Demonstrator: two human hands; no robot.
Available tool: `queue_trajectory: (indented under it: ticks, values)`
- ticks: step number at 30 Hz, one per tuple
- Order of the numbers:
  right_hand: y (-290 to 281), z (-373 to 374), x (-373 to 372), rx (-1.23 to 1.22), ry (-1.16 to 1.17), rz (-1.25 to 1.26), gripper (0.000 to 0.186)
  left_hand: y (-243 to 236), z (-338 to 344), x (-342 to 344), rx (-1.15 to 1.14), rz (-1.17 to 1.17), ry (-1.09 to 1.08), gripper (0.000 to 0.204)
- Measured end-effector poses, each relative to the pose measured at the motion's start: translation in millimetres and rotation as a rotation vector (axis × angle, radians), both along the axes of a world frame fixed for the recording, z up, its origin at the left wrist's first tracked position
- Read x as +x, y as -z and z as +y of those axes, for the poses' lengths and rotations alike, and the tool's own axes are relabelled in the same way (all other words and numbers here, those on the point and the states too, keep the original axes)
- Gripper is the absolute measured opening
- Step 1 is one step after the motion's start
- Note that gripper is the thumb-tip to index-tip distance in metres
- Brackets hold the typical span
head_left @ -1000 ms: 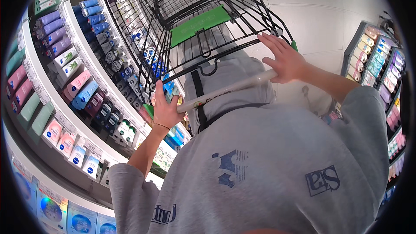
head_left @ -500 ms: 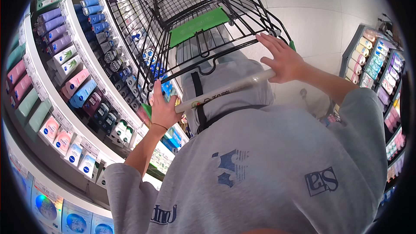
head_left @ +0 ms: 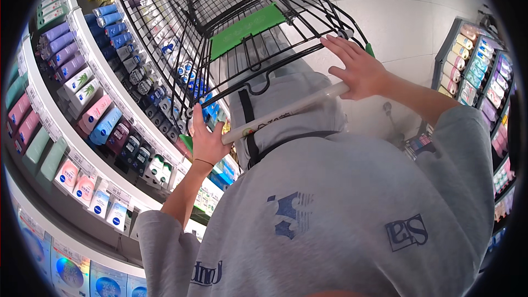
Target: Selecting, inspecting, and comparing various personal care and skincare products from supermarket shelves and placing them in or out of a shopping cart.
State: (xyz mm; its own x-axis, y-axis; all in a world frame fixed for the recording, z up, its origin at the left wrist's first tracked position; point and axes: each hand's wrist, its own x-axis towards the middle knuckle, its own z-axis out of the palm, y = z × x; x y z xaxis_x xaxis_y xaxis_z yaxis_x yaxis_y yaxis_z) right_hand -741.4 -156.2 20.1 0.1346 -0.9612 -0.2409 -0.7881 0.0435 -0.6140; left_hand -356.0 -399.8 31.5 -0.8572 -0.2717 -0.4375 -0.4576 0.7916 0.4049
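A black wire shopping cart [head_left: 242, 74] with a green panel [head_left: 247, 30] stands in front of me. Its pale handle [head_left: 291, 111] crosses before my waist. At the handle's left end, my left hand [head_left: 209, 140] is closed loosely round it, one finger reaching forward and the thumb on the inner side. My right hand [head_left: 360, 74] holds the right end, its fingers stretched forward over the cart's corner and its thumb apart. The undersides of both hands are hidden. Through the wires, the part of the basket in view shows no goods.
Close on the left runs a curved white shelf [head_left: 99, 168] with tubes, bottles and boxes in rows. A dark display stand [head_left: 448, 58] with pastel packages is at the right. Pale tiled floor [head_left: 385, 16] lies ahead and to the right.
The cart and both hands sit slightly higher and further left in view. The shelf goods have shifted slightly. Both hands stay on the handle.
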Motion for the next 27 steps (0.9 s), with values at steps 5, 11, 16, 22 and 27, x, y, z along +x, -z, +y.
queue_trajectory:
  ticks: [5,11,16,22,27]
  values:
    - [-3.2,-1.3,-0.3,0.010,0.001,0.005,0.043,-3.5,-0.2,-3.6,0.017,0.007,-0.001,0.050]
    - [-1.8,-0.6,-1.9,-0.002,0.013,0.008,0.045,-4.4,0.9,-5.9,0.009,0.008,0.003,0.047]
    - [-5.0,-2.7,-2.5,0.022,-0.009,0.015,0.046,-5.4,1.1,-5.4,-0.058,-0.013,0.049,0.039]
    - [-3.5,-2.6,-3.0,0.020,-0.004,0.017,0.043,-1.6,-0.4,-2.2,0.025,-0.011,-0.022,0.056]
    - [-8.5,-5.5,-2.2,0.068,-0.001,0.014,0.044,-2.5,-0.3,0.2,0.046,-0.031,-0.038,0.060]
